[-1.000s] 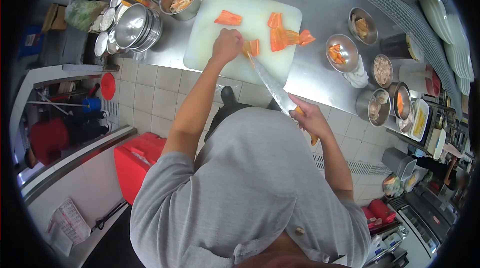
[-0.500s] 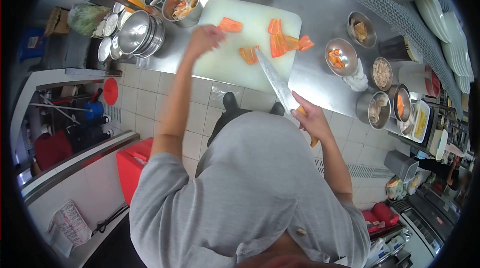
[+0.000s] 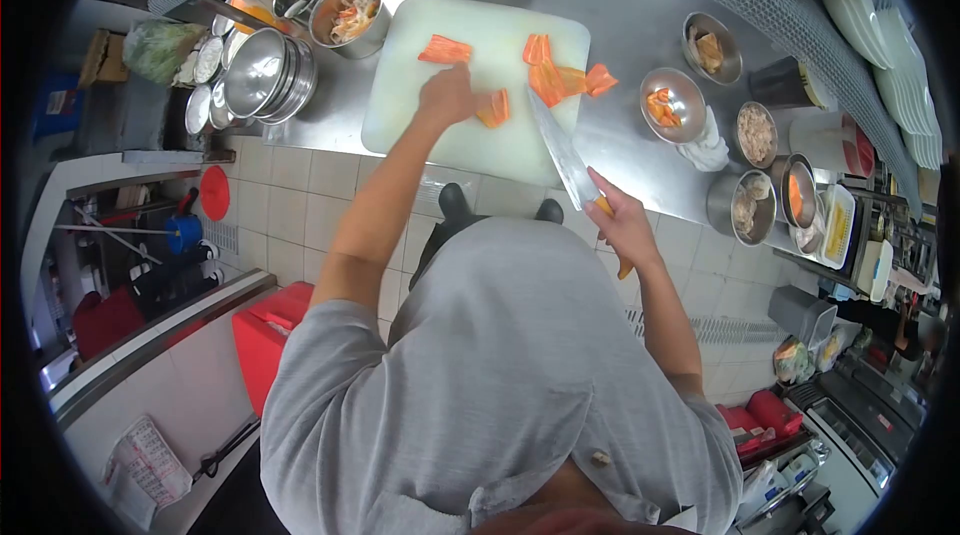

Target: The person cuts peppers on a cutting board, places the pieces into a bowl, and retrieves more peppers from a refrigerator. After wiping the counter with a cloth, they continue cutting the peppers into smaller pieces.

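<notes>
My left hand [image 3: 447,97] is over the white cutting board [image 3: 415,130], its fingers curled down at the left edge of a small flat orange piece [image 3: 495,108]; the fingertips are partly hidden. Wrapped around a yellow handle, my right hand [image 3: 622,219] holds a kitchen knife [image 3: 563,150]. Its long blade points up and left, with the tip on the board beside a group of orange pieces [image 3: 545,78]. Just above my left hand lies a separate orange piece [image 3: 445,49]. Another one [image 3: 600,80] sticks out past the board's right edge.
Left of the board stand a metal pot [image 3: 350,19] of orange and white scraps and stacked steel bowls [image 3: 268,75]. To the right are a bowl of orange pieces [image 3: 672,105], a white cloth [image 3: 709,147] and several food containers. The steel counter's edge [image 3: 320,135] faces me.
My left hand has moved right and slightly down, from near the upper-left orange piece to the lower one. My right hand keeps the knife nearly still. The whole view has shifted slightly left.
</notes>
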Demonstrator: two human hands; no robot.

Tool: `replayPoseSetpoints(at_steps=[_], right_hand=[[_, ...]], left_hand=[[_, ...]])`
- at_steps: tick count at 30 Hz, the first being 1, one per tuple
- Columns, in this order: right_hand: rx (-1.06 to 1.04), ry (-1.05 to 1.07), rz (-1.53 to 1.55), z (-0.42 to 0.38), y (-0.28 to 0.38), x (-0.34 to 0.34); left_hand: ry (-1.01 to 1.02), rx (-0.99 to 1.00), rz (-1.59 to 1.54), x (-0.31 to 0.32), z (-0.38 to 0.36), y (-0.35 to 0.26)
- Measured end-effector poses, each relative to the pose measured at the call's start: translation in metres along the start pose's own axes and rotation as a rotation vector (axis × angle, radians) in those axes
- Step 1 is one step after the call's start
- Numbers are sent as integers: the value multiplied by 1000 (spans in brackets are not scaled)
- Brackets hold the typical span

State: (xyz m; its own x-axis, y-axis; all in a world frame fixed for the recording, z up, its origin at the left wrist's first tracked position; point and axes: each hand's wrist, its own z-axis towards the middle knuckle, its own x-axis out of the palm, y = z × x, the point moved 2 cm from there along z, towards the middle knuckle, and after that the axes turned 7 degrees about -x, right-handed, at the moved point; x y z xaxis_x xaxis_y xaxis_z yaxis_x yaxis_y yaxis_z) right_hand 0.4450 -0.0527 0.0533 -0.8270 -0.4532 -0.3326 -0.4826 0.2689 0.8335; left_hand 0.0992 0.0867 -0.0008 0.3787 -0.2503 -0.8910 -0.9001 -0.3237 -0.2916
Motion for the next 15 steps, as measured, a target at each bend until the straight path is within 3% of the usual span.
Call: replayPoseSetpoints(at_steps=[6, 15], right_hand=[[-10, 26, -11, 7, -4, 1], [-38, 32, -16, 20, -2, 8]], left_hand=[[79, 84, -106, 20, 15, -10], [26, 129, -118, 25, 24, -12]])
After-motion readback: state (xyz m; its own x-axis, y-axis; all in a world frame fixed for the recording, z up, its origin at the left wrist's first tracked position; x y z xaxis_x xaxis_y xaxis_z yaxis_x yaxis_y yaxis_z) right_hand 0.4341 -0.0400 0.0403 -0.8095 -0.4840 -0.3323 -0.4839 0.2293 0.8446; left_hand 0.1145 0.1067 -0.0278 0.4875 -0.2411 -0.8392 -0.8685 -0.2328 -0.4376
